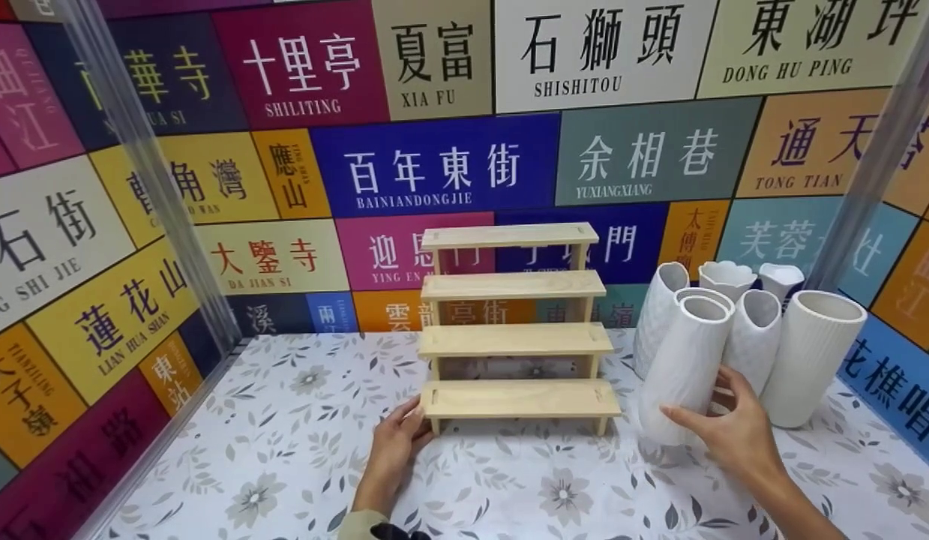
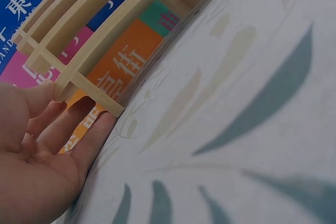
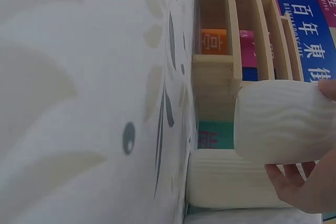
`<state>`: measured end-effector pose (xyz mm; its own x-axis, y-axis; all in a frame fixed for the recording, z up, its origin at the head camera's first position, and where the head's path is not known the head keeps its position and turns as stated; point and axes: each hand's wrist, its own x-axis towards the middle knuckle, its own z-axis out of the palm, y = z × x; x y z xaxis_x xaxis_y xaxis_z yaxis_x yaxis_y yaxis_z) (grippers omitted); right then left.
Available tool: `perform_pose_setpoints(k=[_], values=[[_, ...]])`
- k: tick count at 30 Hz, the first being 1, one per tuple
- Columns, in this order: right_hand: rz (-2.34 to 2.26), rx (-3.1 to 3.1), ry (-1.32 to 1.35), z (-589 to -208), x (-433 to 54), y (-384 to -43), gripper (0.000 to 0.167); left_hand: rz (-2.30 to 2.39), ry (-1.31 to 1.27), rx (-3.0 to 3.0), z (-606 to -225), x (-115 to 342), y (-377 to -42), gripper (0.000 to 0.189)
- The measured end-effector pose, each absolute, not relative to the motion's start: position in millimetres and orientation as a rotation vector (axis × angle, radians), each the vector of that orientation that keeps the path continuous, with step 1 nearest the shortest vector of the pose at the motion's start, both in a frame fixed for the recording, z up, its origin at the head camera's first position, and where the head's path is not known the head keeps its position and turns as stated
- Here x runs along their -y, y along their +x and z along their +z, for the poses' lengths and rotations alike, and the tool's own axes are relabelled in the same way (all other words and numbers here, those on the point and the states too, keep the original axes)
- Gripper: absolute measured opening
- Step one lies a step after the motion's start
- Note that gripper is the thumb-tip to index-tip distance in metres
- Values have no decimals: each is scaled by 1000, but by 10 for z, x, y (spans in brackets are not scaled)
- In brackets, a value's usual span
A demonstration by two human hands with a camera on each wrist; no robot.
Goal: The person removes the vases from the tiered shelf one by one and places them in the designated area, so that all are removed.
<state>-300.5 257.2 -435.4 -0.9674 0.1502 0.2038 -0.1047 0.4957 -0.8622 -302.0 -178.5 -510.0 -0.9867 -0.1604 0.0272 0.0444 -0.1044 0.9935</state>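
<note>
A pale wooden four-step display stand (image 1: 520, 399) stands on the cloth in the middle of the head view. My left hand (image 1: 393, 442) grips the left end of its lowest step; in the left wrist view the thumb lies at the step's end and the fingers reach beside the leg (image 2: 97, 94). On the right, my right hand (image 1: 738, 431) holds a white vase (image 1: 678, 386) between thumb and fingers around its lower body. This vase has wavy relief, tilts slightly, and its base (image 3: 244, 119) is off the cloth in the right wrist view.
Behind the held vase stand several other white vases, among them a ribbed cylinder (image 1: 816, 360), a slant-mouthed one (image 1: 753, 337) and one with a scalloped rim (image 1: 726, 276). Panels with colourful lettering (image 1: 434, 165) rise behind the floral cloth (image 1: 314, 435). Clear corner posts (image 1: 157, 180) flank the space.
</note>
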Motion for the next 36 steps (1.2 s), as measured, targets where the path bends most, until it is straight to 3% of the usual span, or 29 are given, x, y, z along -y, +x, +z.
perform_pose_setpoints(k=[21,36], values=[[1438,2617,-304,-4478,-2972,-3008,120,-2232,146,2021,-5097,1778,-3010,49],[1481,2648,-233,-4513,-2995,-2982,122,-2250,130,2004,-5097,1786,-2999,48]])
